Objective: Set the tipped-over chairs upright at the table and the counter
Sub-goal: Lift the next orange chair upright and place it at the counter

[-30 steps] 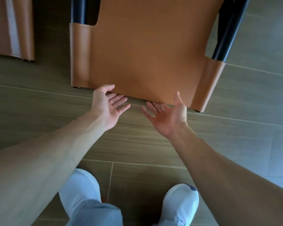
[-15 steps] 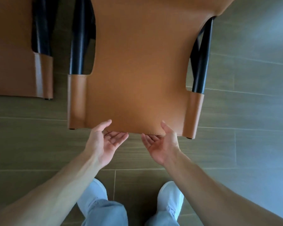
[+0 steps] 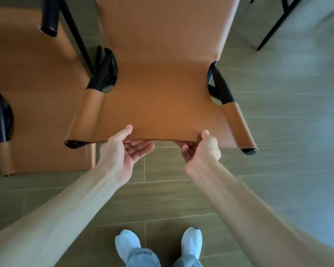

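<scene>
A tan leather chair [image 3: 158, 89] with a black metal frame fills the middle of the view, its near edge raised off the floor. My left hand [image 3: 123, 151] holds that edge palm up, thumb on top of the leather and fingers just beneath it. My right hand [image 3: 201, 151] pinches the same edge further right, thumb on top and fingers curled underneath. A second chair [image 3: 37, 112] of the same kind lies close on the left, its leather touching or nearly touching the first chair's left side.
Thin black legs [image 3: 268, 31] of other furniture stand at the upper right. Grey-brown floor tiles [image 3: 287, 151] stretch to the right and toward me. My two light shoes [image 3: 158, 245] stand just below the held edge.
Both hands went from open beside the chair's edge to gripping it. The edge has come up from the floor, so the chair looks larger and nearer.
</scene>
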`<move>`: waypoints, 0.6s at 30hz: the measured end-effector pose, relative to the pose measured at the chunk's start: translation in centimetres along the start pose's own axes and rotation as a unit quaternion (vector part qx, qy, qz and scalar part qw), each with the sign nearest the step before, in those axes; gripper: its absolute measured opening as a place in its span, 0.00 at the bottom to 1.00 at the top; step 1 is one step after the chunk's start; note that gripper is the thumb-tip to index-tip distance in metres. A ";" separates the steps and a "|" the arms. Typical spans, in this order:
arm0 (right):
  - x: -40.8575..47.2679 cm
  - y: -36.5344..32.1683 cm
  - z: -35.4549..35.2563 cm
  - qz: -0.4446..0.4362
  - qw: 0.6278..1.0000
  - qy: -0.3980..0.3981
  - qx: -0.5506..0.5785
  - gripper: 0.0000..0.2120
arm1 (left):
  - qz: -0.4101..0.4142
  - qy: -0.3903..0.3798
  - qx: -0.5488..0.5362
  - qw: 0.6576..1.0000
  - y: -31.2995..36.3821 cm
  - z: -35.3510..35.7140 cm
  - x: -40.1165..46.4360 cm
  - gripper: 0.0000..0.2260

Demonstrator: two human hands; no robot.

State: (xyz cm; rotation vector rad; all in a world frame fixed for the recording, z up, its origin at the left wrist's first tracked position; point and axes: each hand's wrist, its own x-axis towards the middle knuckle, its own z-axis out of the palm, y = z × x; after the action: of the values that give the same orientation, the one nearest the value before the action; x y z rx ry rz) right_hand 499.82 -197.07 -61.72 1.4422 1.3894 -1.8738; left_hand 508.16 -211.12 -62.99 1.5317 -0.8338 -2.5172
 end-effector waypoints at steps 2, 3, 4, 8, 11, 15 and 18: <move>-1.9 -3.5 3.0 -0.034 0.999 -0.030 -0.006 0.09 | 0.029 -0.014 0.015 0.999 3.7 3.4 -0.1 0.08; -2.5 -5.0 4.4 -0.049 0.998 -0.044 -0.012 0.08 | 0.043 -0.013 0.028 0.999 5.3 5.0 0.0 0.07; -3.1 -6.5 5.7 -0.062 0.996 -0.056 -0.022 0.07 | 0.056 -0.008 0.041 0.998 6.9 6.6 0.2 0.06; -3.8 -10.6 10.2 -0.139 0.984 -0.076 -0.077 0.05 | 0.093 0.001 0.074 0.993 11.3 11.2 1.6 0.04; -3.8 -13.2 13.4 -0.184 0.976 -0.071 -0.092 0.06 | 0.120 -0.010 0.113 0.986 14.5 13.8 3.1 0.03; -4.2 -16.9 17.0 -0.219 0.965 -0.061 -0.128 0.07 | 0.135 -0.019 0.153 0.979 18.4 17.2 4.6 0.04; -4.8 -19.4 19.3 -0.226 0.960 -0.055 -0.158 0.08 | 0.121 -0.014 0.166 0.978 21.1 19.9 5.3 0.07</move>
State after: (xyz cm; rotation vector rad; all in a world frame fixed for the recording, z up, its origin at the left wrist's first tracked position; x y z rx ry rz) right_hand 477.10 -206.78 -48.99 0.9041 1.9790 -1.8345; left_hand 484.41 -222.69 -49.98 1.3713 -1.4125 -2.3149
